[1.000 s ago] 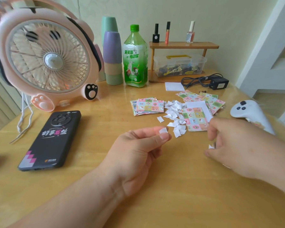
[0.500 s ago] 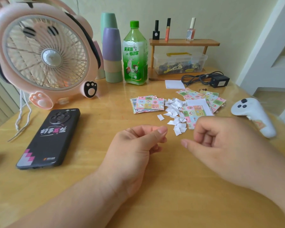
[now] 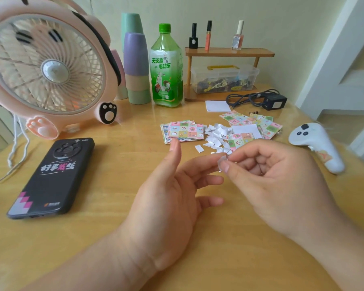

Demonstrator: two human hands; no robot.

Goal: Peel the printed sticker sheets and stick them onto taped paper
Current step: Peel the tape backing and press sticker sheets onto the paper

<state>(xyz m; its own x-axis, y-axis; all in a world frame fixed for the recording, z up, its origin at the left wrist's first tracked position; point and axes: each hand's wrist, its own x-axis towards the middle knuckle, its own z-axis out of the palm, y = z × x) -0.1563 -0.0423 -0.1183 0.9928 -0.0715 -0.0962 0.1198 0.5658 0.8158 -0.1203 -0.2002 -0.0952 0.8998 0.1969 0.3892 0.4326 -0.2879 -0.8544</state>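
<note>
The wooden table [image 3: 82,238] bears a phone [image 3: 51,177], fan [image 3: 46,66], bottle [image 3: 166,70], sticker sheets [image 3: 185,132] and paper scraps [image 3: 215,134].

The person is working bare-handed. The left hand [image 3: 166,198] and the right hand [image 3: 282,185] are both showing uncovered. The left forearm [image 3: 93,259] and the right forearm [image 3: 345,259] are running bare from the wrists to the bottom edge of the view. The fingers [image 3: 202,164] are looking rounded and are carrying plain nails trimmed short. Fine creases are crossing the left wrist [image 3: 135,244], and soft folds are showing at the knuckles.

Pink fan [image 3: 46,66], black phone [image 3: 53,177], green bottle [image 3: 166,68].
</note>
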